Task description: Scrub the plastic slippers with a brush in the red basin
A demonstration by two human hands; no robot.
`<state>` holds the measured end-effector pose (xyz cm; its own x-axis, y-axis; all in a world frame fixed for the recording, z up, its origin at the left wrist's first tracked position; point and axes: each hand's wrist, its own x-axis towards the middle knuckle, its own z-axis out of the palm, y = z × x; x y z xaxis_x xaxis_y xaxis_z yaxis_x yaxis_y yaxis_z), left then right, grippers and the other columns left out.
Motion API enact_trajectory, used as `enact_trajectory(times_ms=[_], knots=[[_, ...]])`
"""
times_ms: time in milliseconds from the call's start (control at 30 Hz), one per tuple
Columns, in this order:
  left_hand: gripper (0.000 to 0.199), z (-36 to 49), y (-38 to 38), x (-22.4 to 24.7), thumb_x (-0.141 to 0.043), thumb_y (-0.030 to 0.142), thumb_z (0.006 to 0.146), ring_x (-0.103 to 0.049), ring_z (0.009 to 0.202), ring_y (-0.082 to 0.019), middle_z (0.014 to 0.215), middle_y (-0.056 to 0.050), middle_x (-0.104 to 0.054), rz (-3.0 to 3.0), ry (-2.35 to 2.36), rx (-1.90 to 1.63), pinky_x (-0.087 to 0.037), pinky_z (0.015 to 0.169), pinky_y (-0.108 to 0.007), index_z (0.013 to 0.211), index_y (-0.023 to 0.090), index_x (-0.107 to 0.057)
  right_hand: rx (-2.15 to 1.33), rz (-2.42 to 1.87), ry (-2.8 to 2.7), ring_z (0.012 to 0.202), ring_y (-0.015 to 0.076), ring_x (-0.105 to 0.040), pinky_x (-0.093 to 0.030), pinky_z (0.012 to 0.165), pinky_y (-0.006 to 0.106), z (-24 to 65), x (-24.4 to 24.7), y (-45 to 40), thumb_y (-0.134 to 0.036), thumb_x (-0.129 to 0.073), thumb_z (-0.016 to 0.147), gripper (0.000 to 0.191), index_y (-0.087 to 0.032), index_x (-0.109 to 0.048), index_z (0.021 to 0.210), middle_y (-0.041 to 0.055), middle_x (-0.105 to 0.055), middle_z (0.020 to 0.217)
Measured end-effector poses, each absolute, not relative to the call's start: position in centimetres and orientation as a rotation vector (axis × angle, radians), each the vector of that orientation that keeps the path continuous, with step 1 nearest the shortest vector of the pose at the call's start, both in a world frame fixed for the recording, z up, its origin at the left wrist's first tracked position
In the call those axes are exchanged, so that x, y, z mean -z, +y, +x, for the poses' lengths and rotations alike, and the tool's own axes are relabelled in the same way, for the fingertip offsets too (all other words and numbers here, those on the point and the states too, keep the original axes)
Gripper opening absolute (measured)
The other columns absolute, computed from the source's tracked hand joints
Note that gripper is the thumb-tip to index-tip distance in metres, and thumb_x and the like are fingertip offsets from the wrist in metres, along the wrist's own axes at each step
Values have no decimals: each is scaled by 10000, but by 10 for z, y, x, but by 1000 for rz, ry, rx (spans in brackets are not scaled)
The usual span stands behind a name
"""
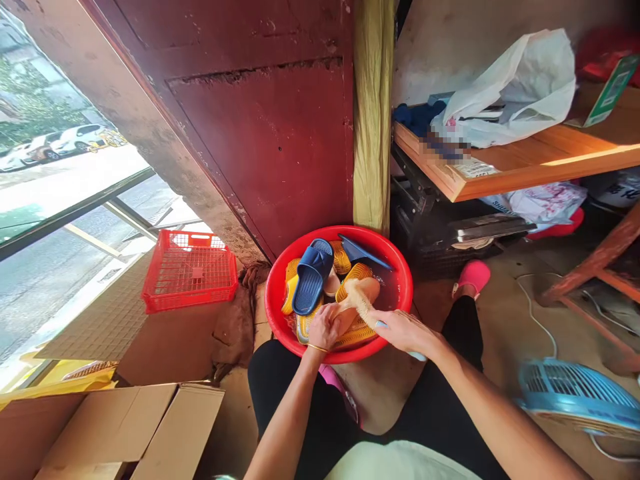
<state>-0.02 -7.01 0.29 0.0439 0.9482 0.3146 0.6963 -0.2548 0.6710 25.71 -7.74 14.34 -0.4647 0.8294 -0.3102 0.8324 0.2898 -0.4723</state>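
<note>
A red basin [406, 267] stands on the floor between my knees, with water and several slippers in it. My left hand [325, 328] is closed around the near end of a beige slipper [371, 288]. My right hand [403, 331] grips a scrubbing brush [360, 300], its pale bristles against the slipper; a light blue end of its handle shows below the hand. A dark blue slide slipper [314, 277] lies at the left on top of yellow slippers [291, 287]. Another blue slipper [363, 250] leans at the basin's back rim.
Behind the basin is a dark red door [280, 147]. A red plastic crate [193, 273] and an open cardboard box [110, 420] are at my left. To the right are a wooden table [550, 157] with a white bag [520, 93], and a blue fan [580, 393] on the floor.
</note>
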Motion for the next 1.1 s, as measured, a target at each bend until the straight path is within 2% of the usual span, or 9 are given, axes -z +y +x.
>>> enact_trajectory(times_ms=[133, 367, 433, 500, 567, 633, 767, 900, 1100], knots=[[426, -6, -60, 8, -593, 348, 854, -687, 1076, -268, 1150, -99, -735, 1711, 1688, -1085, -520, 990, -441, 1252, 201, -631, 940, 1571, 2599, 1001, 248, -703, -455, 838, 306, 257, -157, -100, -353, -466, 930, 510, -351, -568, 1429, 40, -767, 1112], [463, -4, -55, 4, -550, 546, 890, -711, 855, -232, 943, -95, -765, 1348, 1546, -1214, -568, 750, -344, 1088, 153, -692, 810, 1416, 2541, 949, 288, -715, -451, 788, 348, 260, -152, -137, -247, -463, 893, 547, -337, -571, 1422, 84, -773, 1017], [436, -2, -61, -1, -521, 536, 922, -710, 887, -224, 975, -87, -761, 1448, 1588, -1224, -565, 776, -339, 1084, 172, -697, 885, 1419, 2515, 867, 282, -724, -449, 724, 332, 259, -149, -142, -249, -441, 909, 532, -300, -562, 1424, 97, -767, 942], [364, 1, -66, -5, -549, 495, 923, -706, 962, -223, 1042, -77, -756, 1660, 1570, -1205, -554, 864, -349, 1080, 203, -701, 1105, 1414, 2462, 675, 228, -709, -437, 625, 294, 255, -147, -140, -260, -405, 929, 495, -272, -568, 1396, 76, -745, 868], [310, 3, -69, -8, -562, 453, 926, -705, 1000, -224, 1076, -75, -753, 1819, 1549, -1195, -544, 907, -355, 1080, 220, -697, 1351, 1425, 2347, 463, 156, -620, -406, 518, 262, 249, -146, -134, -262, -376, 934, 460, -251, -576, 1348, 41, -709, 821], [286, 4, -72, -11, -544, 424, 941, -712, 983, -224, 1064, -76, -756, 1881, 1571, -1216, -549, 888, -354, 1080, 221, -689, 1489, 1465, 2239, 359, 112, -535, -378, 458, 242, 244, -145, -127, -256, -374, 929, 426, -243, -579, 1302, 9, -671, 788], [258, 3, -76, -14, -512, 386, 965, -711, 974, -227, 1046, -76, -755, 1941, 1683, -1278, -541, 885, -365, 1051, 214, -683, 1456, 1540, 2237, 342, 100, -512, -364, 458, 228, 241, -142, -121, -269, -407, 936, 361, -248, -584, 1251, -30, -613, 693], [243, 1, -83, -18, -505, 358, 966, -702, 993, -236, 1030, -80, -747, 1999, 1805, -1356, -534, 893, -376, 1066, 216, -675, 1467, 1533, 2263, 350, 111, -531, -357, 438, 228, 238, -136, -123, -311, -349, 981, 324, -221, -591, 1176, -9, -614, 684], [240, 5, -88, -20, -535, 348, 943, -688, 988, -234, 1047, -88, -718, 2137, 1688, -1350, -535, 869, -372, 1110, 213, -641, 1523, 1870, 2185, 406, 123, -587, -402, 440, 211, 217, -112, -82, -303, -328, 992, 336, -189, -526, 1239, 14, -650, 725]])
